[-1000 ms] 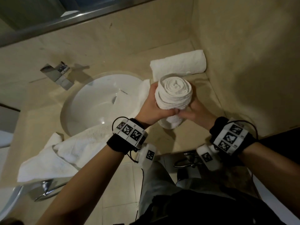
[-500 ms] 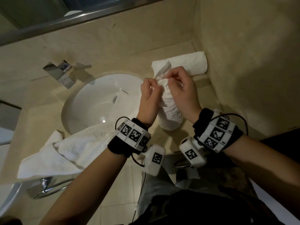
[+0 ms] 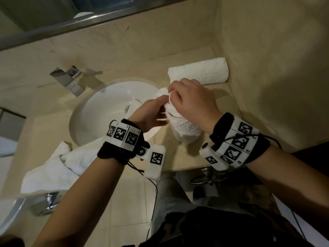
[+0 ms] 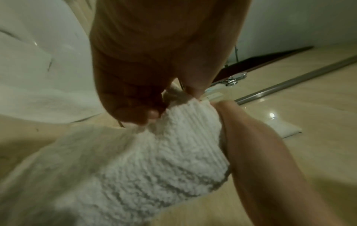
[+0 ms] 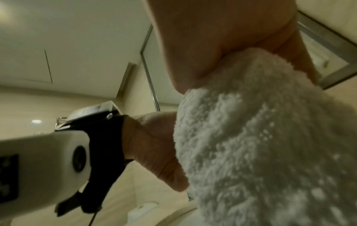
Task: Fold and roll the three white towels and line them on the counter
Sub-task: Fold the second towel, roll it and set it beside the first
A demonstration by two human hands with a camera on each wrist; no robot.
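Note:
A rolled white towel [image 3: 185, 127] stands on end on the beige counter [image 3: 178, 157], right of the sink. My left hand [image 3: 153, 113] and right hand [image 3: 188, 98] both pinch the cloth at its top end. The left wrist view shows the left fingertips [image 4: 150, 114] curled into the towel's upper edge [image 4: 173, 145]. The right wrist view has the towel [image 5: 260, 137] filling the right side under my palm. A finished rolled towel [image 3: 199, 73] lies against the back corner. A third, unrolled towel [image 3: 58, 166] lies crumpled at the counter's front left.
A white round sink [image 3: 106, 111] with a chrome faucet [image 3: 68, 79] sits left of my hands. A tiled wall [image 3: 276, 68] closes the counter's right side. A chrome towel ring [image 3: 206, 177] hangs below the counter's front edge.
A second ago both hands held the roll lower down, its spiral end showing. They have risen to the top end and now pinch it; the right hand covers the spiral.

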